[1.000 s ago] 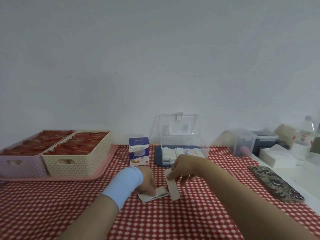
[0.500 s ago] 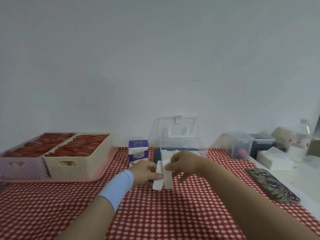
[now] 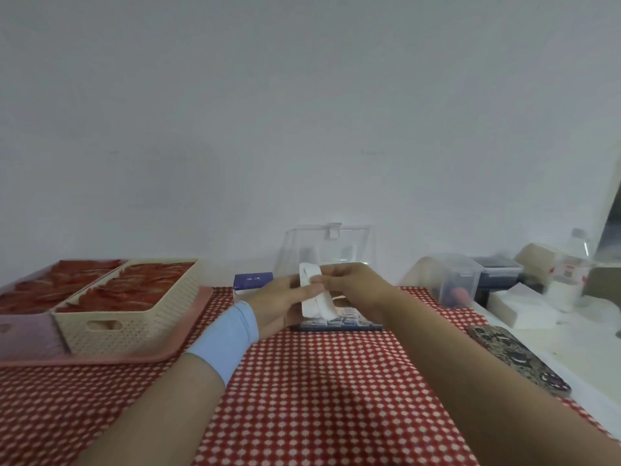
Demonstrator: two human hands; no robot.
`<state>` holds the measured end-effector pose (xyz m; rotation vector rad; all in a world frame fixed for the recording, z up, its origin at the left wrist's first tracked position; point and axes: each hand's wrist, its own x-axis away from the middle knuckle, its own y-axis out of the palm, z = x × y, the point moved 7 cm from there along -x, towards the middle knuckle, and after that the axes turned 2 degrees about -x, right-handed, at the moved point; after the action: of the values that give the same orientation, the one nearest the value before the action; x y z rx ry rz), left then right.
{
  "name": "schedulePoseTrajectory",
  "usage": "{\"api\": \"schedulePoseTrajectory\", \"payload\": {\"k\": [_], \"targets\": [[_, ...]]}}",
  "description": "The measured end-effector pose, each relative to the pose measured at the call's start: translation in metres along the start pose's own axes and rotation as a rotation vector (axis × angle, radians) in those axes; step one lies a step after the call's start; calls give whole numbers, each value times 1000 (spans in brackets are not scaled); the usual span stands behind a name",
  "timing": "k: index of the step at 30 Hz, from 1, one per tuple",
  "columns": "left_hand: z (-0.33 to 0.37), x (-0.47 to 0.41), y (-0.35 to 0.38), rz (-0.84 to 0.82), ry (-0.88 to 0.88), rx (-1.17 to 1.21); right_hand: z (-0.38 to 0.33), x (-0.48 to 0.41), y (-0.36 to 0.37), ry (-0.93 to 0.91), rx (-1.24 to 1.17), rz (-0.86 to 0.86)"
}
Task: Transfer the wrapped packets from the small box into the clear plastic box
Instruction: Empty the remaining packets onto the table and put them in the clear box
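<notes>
Both hands meet in front of the clear plastic box (image 3: 356, 250), whose lid stands raised at the back. My left hand (image 3: 282, 302), with a light blue wristband, and my right hand (image 3: 353, 284) together pinch white wrapped packets (image 3: 314, 295), held upright just at the box's front wall. More packets lie in a row inside the box (image 3: 346, 319). The small blue and white box (image 3: 253, 282) stands left of the clear box, mostly hidden behind my left hand.
Left: a pink tray (image 3: 188, 334) carrying a cream basket (image 3: 141, 317) and a lilac basket (image 3: 20, 334) of red sachets. Right: a patterned phone (image 3: 517, 358), white napkins (image 3: 521, 306), small lidded containers (image 3: 460, 280) and a bottle (image 3: 571, 270). Red checked cloth (image 3: 319, 398) covers the table.
Both hands lifted packets off the cloth, brought them together, and carried them up and back to the front of the clear box.
</notes>
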<state>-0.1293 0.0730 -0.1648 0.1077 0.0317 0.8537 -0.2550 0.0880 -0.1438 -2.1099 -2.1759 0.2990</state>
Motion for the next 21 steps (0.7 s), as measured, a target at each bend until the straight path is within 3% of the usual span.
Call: {"api": "schedulePoseTrajectory", "payload": {"k": [5, 16, 21], "targets": [[23, -11, 5, -67, 6, 256, -21, -11, -18, -39, -81, -19], [51, -46, -1, -78, 77, 121, -45, -37, -32, -3, -75, -84], [53, -61, -14, 42, 87, 196, -58, -52, -45, -107, 78, 107]]}}
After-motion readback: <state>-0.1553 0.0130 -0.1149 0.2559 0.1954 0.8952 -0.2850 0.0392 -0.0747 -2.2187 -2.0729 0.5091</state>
